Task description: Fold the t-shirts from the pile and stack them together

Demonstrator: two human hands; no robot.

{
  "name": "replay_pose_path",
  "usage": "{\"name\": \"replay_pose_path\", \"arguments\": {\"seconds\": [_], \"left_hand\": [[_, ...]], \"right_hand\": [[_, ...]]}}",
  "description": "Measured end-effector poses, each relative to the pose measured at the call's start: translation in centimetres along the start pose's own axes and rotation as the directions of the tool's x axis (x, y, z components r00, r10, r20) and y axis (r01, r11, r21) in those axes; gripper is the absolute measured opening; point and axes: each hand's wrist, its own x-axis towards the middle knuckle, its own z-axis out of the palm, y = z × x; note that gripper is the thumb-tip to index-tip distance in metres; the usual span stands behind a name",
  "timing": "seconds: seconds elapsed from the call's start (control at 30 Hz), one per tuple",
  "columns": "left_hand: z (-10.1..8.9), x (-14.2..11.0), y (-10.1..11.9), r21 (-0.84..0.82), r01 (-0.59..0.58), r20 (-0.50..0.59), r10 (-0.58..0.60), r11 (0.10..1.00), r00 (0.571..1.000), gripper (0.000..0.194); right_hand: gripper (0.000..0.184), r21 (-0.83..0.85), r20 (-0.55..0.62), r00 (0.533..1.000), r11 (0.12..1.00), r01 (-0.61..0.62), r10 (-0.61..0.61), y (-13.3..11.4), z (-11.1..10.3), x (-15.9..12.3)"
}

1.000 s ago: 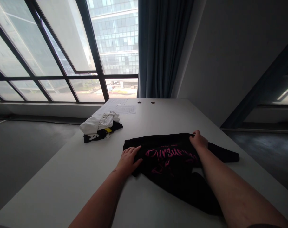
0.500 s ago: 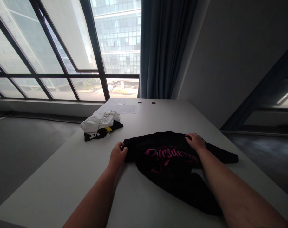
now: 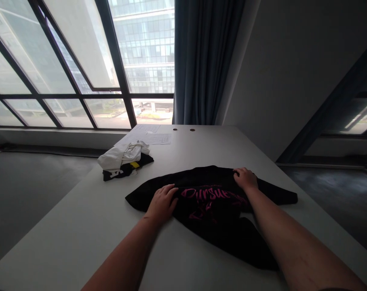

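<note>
A black T-shirt with pink lettering (image 3: 214,202) lies spread on the white table (image 3: 80,226) in front of me. My left hand (image 3: 163,202) rests flat on the shirt's left part, fingers stretched out, beside the left sleeve that lies pulled out to the left. My right hand (image 3: 245,178) presses on the shirt's upper right edge near the right sleeve, fingers curled down onto the cloth.
A heap of white and black clothes (image 3: 123,159) sits at the table's far left. Sheets of paper (image 3: 155,137) lie near the far edge by two round cable holes (image 3: 183,130). Behind are large windows and a blue curtain (image 3: 201,60). A wall runs along the right.
The left sleeve, folded in before, now lies pulled out to the left. My left hand went from gripping the shirt's edge to lying flat on it. My right hand barely moved.
</note>
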Motion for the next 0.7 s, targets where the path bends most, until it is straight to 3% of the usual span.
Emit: {"name": "replay_pose_path", "arguments": {"seconds": [0.07,0.17,0.47,0.7], "left_hand": [[0.6,0.0,-0.1,0.015,0.027,0.103,-0.028,1.000,0.994,0.048],[0.7,-0.1,-0.5,0.005,0.030,0.160,-0.031,1.000,0.987,0.061],[0.9,0.1,-0.4,0.040,0.101,0.179,-0.107,0.994,0.978,0.064],[1.3,0.5,-0.5,0.065,0.111,0.170,-0.120,0.992,0.978,0.047]], "right_hand": [[0.040,0.001,-0.004,1.000,1.000,-0.002,0.002,-0.1,-0.1,-0.1],[0.041,-0.003,-0.004,1.000,1.000,-0.018,0.018,-0.3,-0.2,-0.2],[0.044,-0.041,-0.045,0.999,0.999,0.027,-0.029,-1.1,-0.7,-1.1],[0.042,0.133,0.022,0.995,0.987,0.094,-0.098,-0.2,0.1,-3.6]]}}
